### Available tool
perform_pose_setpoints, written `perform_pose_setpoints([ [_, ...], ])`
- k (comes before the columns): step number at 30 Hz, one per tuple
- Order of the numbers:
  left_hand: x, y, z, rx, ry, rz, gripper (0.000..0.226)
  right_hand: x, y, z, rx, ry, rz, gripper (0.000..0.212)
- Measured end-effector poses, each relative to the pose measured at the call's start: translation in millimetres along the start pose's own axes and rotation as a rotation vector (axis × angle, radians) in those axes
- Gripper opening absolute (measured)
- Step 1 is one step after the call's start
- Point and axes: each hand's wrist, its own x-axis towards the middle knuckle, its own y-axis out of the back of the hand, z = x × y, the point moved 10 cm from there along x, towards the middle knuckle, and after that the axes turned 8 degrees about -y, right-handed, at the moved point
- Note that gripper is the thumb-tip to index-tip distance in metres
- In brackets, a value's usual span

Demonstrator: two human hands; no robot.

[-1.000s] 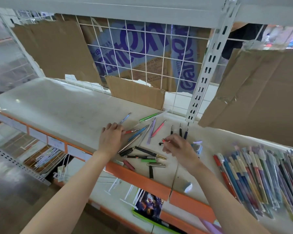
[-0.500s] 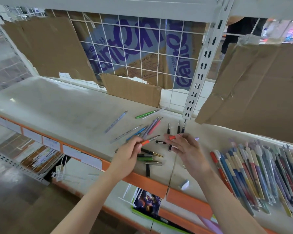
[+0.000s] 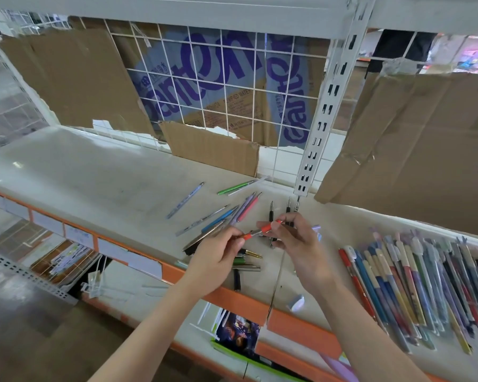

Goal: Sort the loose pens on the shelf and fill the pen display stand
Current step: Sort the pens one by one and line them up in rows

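1. Now joined: red pen [image 3: 262, 230] and its cap, held apart half a second ago, meet above shelf [image 3: 94, 177].
2. Left hand [image 3: 218, 252] pinching pen's left end; right hand [image 3: 295, 238] pinching right end.
3. Loose pens [image 3: 226, 213] lying just beyond; bundled pens [image 3: 425, 282] far right.

I find a red pen [image 3: 262, 230] held level between my two grips above the white shelf [image 3: 94, 175], loose pens [image 3: 226, 213] scattered beneath and behind it, and a sorted row of packaged pens [image 3: 414, 282] lying at the right.
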Motion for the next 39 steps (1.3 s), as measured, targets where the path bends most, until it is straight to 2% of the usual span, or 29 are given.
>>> perform_pose_setpoints([
  [4, 3, -4, 2, -0.033, 0.081, 0.014, 0.021, -1, -3, 0, 0.027, 0.007, 0.018, 0.015],
  [6, 3, -12, -5, -0.227, 0.216, 0.008, 0.030, -2, -3, -4, 0.014, 0.025, 0.036, 0.014],
  [9, 0, -36, -15, -0.675, 0.455, -0.020, 0.033, 0, -3, -9, -0.011, 0.041, 0.034, 0.007],
  [12, -1, -51, -12, -0.822, 0.562, -0.077, 0.034, 1, 2, -11, 0.014, 0.059, 0.060, 0.006],
  [14, 5, -52, -5, -0.730, 0.518, -0.125, 0.034, 3, 7, -16, -0.025, 0.084, 0.105, 0.006],
  [17, 13, -45, 1, -0.471, 0.385, -0.228, 0.028, 5, 21, -26, -0.117, 0.121, 0.176, 0.007],
  [19, 15, -31, -5, -0.226, 0.282, -0.245, 0.017, 5, 41, -32, -0.315, 0.131, 0.260, 0.003],
  [21, 12, -9, -23, -0.070, 0.254, -0.168, 0.011, 4, 59, -34, -0.668, 0.137, 0.323, 0.008],
  [23, 8, 11, -43, -0.002, 0.278, -0.068, 0.009, 0, 77, -26, -0.920, 0.110, 0.347, 0.011],
  [27, 1, 32, -70, 0.093, 0.326, 0.032, 0.012, -3, 97, -1, -1.437, -0.081, 0.365, 0.009],
  [29, -1, 40, -81, 0.089, 0.371, 0.072, 0.011, -4, 83, -5, -1.488, -0.056, 0.357, 0.018],
  [32, -2, 49, -91, 0.088, 0.416, 0.117, 0.009, -10, 2, -12, -1.229, 0.176, 0.121, 0.017],
  [35, 5, 49, -90, 0.104, 0.395, 0.114, 0.007, -15, -94, 10, -1.190, 0.247, -0.199, 0.014],
  [37, 8, 46, -88, 0.094, 0.378, 0.106, 0.008, -13, -133, 26, -1.253, 0.251, -0.273, 0.020],
  [39, 11, 43, -86, 0.088, 0.366, 0.099, 0.006, -8, -149, 36, -1.340, 0.251, -0.268, 0.026],
])
